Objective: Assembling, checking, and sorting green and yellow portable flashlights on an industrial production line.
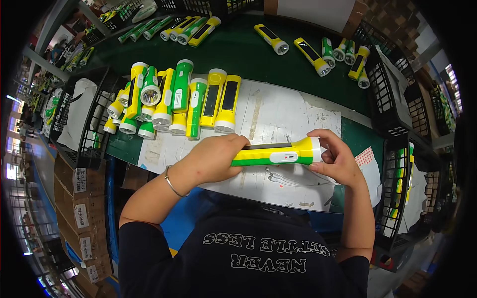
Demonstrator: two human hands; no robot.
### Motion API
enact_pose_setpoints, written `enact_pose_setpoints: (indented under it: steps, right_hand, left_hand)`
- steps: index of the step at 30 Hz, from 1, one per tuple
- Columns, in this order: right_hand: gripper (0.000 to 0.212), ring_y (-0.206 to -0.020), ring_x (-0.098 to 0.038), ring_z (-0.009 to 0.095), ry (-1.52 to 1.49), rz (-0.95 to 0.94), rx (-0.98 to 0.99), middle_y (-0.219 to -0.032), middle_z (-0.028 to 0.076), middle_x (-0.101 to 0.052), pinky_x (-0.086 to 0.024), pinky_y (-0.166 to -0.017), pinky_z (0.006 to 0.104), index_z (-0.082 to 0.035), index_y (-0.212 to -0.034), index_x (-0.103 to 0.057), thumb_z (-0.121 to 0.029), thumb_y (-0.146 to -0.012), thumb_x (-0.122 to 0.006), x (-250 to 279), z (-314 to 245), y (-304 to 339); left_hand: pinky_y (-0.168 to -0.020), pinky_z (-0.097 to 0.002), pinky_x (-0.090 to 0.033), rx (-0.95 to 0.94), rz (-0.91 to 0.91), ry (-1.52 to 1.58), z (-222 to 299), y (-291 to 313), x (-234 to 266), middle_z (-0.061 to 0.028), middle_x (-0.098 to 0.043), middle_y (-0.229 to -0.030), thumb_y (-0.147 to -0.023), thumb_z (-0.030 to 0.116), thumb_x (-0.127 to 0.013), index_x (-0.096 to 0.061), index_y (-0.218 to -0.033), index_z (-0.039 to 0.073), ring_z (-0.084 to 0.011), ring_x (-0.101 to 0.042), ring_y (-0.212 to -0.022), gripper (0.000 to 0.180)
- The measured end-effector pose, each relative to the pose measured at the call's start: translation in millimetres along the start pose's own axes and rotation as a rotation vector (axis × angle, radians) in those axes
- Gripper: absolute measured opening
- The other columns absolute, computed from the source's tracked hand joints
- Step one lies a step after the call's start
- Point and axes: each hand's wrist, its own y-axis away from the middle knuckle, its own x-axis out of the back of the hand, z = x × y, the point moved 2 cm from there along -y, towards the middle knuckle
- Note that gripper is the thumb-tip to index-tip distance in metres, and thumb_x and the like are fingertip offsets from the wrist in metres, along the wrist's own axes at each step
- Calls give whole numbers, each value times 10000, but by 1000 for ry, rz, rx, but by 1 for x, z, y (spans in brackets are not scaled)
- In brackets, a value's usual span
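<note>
A yellow and green flashlight (263, 155) lies crosswise between my two hands, just above the white work sheet (263, 109). My left hand (218, 156) is closed round its tail end. At the white head, the fingers of my right hand (338, 159) grip the rim from both sides. A white switch plate with a small red spot faces me, and a dark panel runs along the upper side. Below the flashlight, a thin white cable (293, 180) rests on the sheet. Beyond my left hand stands a pile of similar flashlights (181, 87), some yellow, some green.
More flashlights (313, 57) lie on the green table (238, 54) at the far side. Black crates stand at the left (92, 114) and right (382, 89). A sheet of red stickers (365, 158) is beside my right hand. Cardboard boxes (82, 218) are stacked at lower left.
</note>
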Motion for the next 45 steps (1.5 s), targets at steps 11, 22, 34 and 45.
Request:
enact_pose_setpoints:
  steps: [11,22,34,45]
  right_hand:
    - [345,-823,-614,279,901,333,-172,-948,106,-609,-486,-709,372,-91,-1020,-571,-305,-759,-641,-37,63,-56]
    - [147,-742,-585,68,-202,218,-36,-782,43,-636,-452,-661,190,25,-954,-599,-68,-841,-612,-24,38,-17]
    - [114,-643,-569,76,-267,301,-159,-725,49,-623,-455,-632,191,17,-847,-595,-69,-805,-657,-21,39,-10]
    - [179,-743,-587,109,168,273,-69,-827,57,-639,-458,-657,242,-20,-878,-623,-167,-789,-674,-20,40,11]
  left_hand:
    - [-792,-336,-480,84,-280,1389,-14,-28,-62,-117,-481,-1056,-664,52,-569,-137,-1415,46,-207,-516,-952,867]
    - [-967,-281,-335,-83,-158,1325,-9,-47,-65,-147,-387,-1272,-632,19,-502,-111,-1419,21,-208,-392,-1157,879]
    - [-829,-392,-461,30,174,395,32,-44,-60,-209,-380,-1103,-693,20,-566,-169,-1401,95,-372,-523,-940,815]
    - [-969,-402,-347,68,477,488,6,-52,-69,-224,-393,-1138,-787,119,-634,-194,-1370,24,-360,-412,-1101,736]
